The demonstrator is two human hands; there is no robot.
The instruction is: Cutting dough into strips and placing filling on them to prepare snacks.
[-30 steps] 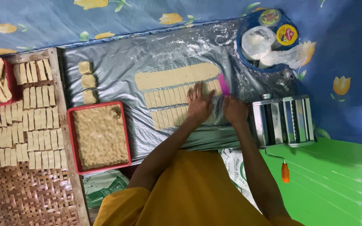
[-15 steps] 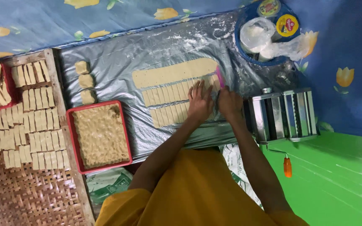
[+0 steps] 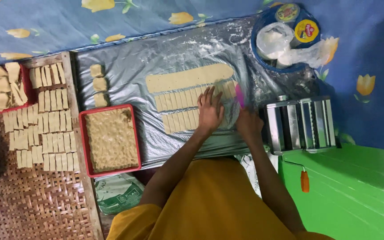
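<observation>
**Dough strips under the cutter: cutting step in hand**

Fingers of the left hand (image 3: 210,111) lie flat and slightly spread, pressing the cut dough strips (image 3: 181,109) onto the silver plastic sheet (image 3: 125,66). The right hand (image 3: 249,122) grips a pink scraper (image 3: 240,96) upright at the right end of the strips. Judgement: the cutting of rolled dough into short pieces is under way; the long uncut dough band (image 3: 187,78) just above is untouched, and cutting it calls for a steadying press and square, even strokes.

Packages by place:
- Blue round basin (image 3: 256,49), upper right: holds clear plastic bags and two round lids, yellow with red.
- Green-and-white bag (image 3: 118,195), below the red tray (image 3: 83,142) of dough.
- Steel pasta roller (image 3: 298,124), right of the hands.
</observation>
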